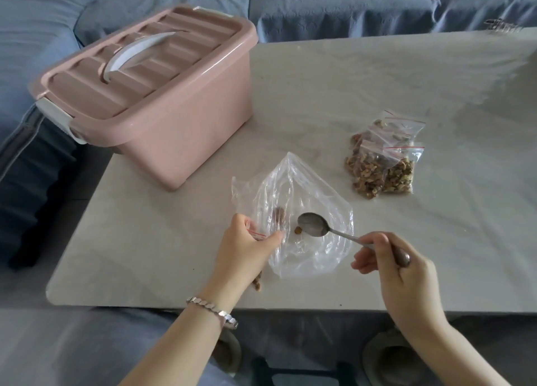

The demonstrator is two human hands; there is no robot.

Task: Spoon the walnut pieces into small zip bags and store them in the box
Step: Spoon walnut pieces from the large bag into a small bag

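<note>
A pale, marble-patterned table (377, 80) with rounded near corners carries everything. At its far left stands a pink plastic storage box (180, 130), set at an angle, its ribbed lid (139, 74) on, with a white carry handle (136, 51) lying flat and a white latch (58, 118) at the left end. Near the middle, close to the near edge, a large clear plastic bag (313, 199) lies flat and crumpled, nearly empty, with a few brown bits (280, 214) showing through it. To the right, well apart from the box, a heap of small zip bags (383, 159) with red seal lines lies packed with walnut pieces (369, 179). Just left of the clear bag's near end sits a small walnut clump (257, 284); whether it is loose or bagged cannot be told.
</note>
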